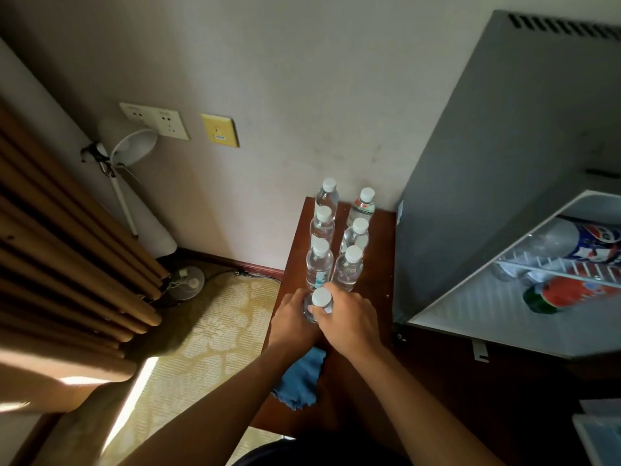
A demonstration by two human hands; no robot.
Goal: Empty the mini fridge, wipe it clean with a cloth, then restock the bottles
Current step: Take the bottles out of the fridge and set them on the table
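A clear water bottle (320, 301) with a white cap stands upright on the dark wooden table (376, 297). My left hand (291, 321) and my right hand (347, 319) both grip it from either side. Behind it, several more water bottles (349, 269) stand in two rows toward the wall. A blue cloth (300, 378) lies on the table under my left forearm. The grey mini fridge (487, 156) stands open on the right, with a large cola bottle (571, 242) on its wire shelf and a red-labelled bottle (568, 294) lying below.
A white floor lamp (132, 153) leans by the wall sockets (154, 119) at left. Brown curtains (60, 250) hang along the left edge. Patterned carpet (208, 338) lies left of the table. A pale box (601, 435) sits at the bottom right corner.
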